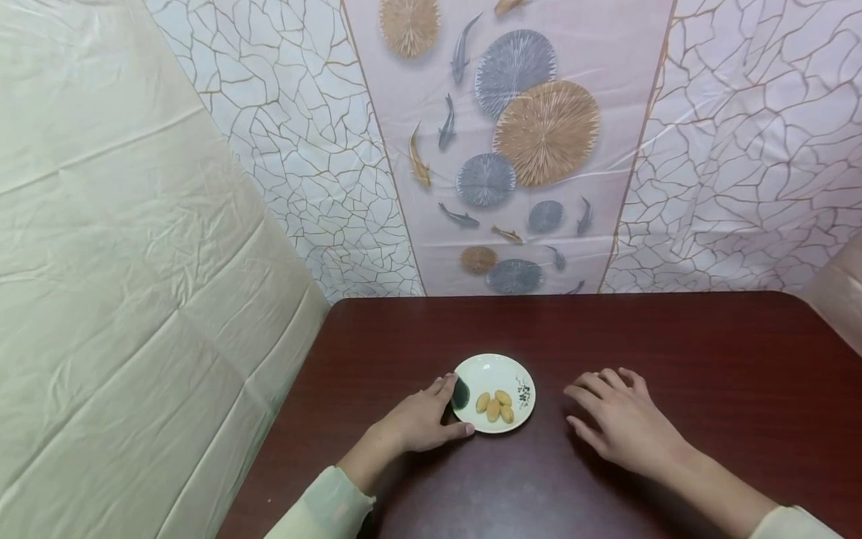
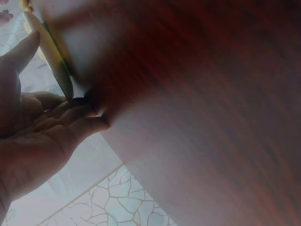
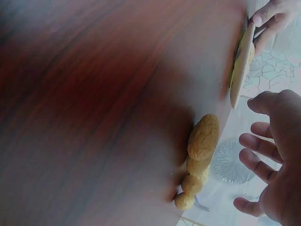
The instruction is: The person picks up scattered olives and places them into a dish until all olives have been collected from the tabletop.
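My left hand (image 1: pixel 420 421) holds a small white plate (image 1: pixel 497 374) by its left side, thumb at the near rim and fingers along the left edge. Dark green colours that side, with a dark floral print opposite. Several yellow-brown oval pieces (image 1: pixel 494 409) like dried fruit lie on the plate. To the right of the plate, my right hand (image 1: pixel 626 423) is palm down over the table with fingers spread, loosely bent and holding nothing. Several more wrinkled oval pieces (image 3: pixel 203 137) lie on the table by this hand in the right wrist view; the head view does not show them.
The dark red-brown wooden table (image 1: pixel 417 329) reaches a patterned cloth backdrop (image 1: pixel 539 224) behind. Pale creased fabric (image 1: pixel 155 299) hangs along the left side. Another fabric edge (image 1: pixel 838 292) stands at the right.
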The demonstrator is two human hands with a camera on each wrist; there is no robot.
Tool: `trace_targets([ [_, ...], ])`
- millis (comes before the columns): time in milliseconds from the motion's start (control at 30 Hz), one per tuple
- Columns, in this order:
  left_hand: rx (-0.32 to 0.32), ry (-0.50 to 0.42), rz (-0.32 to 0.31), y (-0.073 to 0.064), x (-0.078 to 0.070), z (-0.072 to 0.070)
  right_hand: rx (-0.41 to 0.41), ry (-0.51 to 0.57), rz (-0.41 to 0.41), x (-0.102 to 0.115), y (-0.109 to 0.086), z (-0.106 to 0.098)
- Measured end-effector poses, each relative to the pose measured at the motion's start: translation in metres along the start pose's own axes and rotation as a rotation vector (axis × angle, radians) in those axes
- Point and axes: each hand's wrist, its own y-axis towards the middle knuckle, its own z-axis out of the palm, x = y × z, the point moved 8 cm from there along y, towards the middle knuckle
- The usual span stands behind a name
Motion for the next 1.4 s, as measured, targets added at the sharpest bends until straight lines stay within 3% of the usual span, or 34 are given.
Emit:
trace_targets([
  [1400,-0.003,-0.006,0.004,-0.003,-0.004,-0.003,0.044,-0.048,0.044,-0.025,-0.026,0.005],
])
